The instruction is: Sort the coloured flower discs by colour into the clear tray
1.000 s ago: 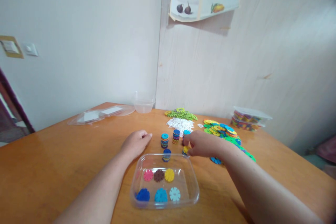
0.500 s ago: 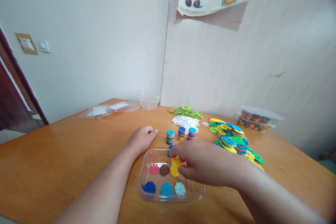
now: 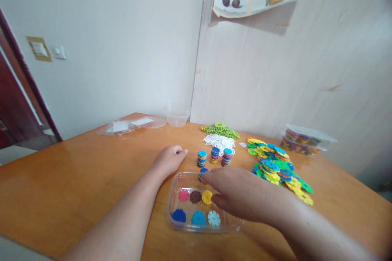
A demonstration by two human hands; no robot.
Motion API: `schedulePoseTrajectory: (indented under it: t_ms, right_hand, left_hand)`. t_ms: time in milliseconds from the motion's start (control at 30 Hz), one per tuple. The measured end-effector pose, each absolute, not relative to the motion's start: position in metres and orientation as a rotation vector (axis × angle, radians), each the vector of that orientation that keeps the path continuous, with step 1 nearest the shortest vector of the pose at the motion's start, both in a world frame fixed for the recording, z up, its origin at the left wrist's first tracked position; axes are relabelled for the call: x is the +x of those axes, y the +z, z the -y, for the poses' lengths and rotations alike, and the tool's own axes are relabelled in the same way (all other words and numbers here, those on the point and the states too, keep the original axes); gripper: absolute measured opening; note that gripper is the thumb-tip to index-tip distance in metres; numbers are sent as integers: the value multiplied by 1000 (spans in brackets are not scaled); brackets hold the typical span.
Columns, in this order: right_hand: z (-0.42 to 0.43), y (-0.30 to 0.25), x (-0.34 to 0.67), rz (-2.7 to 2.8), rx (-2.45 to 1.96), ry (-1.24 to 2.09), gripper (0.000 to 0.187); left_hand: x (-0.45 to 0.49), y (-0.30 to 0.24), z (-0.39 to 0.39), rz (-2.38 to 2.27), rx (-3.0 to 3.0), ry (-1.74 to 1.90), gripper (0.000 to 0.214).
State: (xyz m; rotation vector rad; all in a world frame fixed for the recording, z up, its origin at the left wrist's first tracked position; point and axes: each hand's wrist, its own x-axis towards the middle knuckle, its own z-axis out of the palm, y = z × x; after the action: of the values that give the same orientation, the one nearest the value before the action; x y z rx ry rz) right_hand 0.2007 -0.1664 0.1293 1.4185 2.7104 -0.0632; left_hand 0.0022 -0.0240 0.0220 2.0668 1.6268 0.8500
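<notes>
A clear plastic tray (image 3: 173,217) sits on the wooden table right in front of me. It holds two rows of flat toothed discs: pink (image 3: 183,195), brown (image 3: 195,196) and yellow (image 3: 207,197) behind, dark blue (image 3: 179,215), blue (image 3: 198,217) and pale blue (image 3: 213,217) in front. My right hand (image 3: 241,193) hovers over the tray's right side with its fingers loosely apart and the thumb tip at the yellow disc. My left hand (image 3: 170,159) rests on the table behind the tray in a loose fist. Three short stacks of discs (image 3: 214,154) stand just beyond it.
To the right lies a loose pile of coloured discs (image 3: 275,165), with green pieces (image 3: 219,130) and white pieces (image 3: 219,140) behind the stacks. A lidded box of discs (image 3: 306,138) stands far right. A clear cup (image 3: 177,116) and clear lids (image 3: 131,124) stand by the wall.
My right hand came back from the stacks with a yellow disc and moved over the tray. That disc now lies flat in the back row. My left hand stayed put.
</notes>
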Motion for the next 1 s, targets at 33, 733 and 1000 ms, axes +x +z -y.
schedulePoseTrajectory:
  t_ms: [33,733,1000]
  right_hand:
    - [166,133,204,-2722,1454,-66,23]
    - [109,117,251,-2428,1678,-91,26]
    - [106,120,260,-2484,1737,-130,31]
  left_hand:
    - [2,22,24,-1623,2065,854,43]
    - [1,18,23,-1584,2053,898,44]
    - [1,19,24,-1582,2050,900,44]
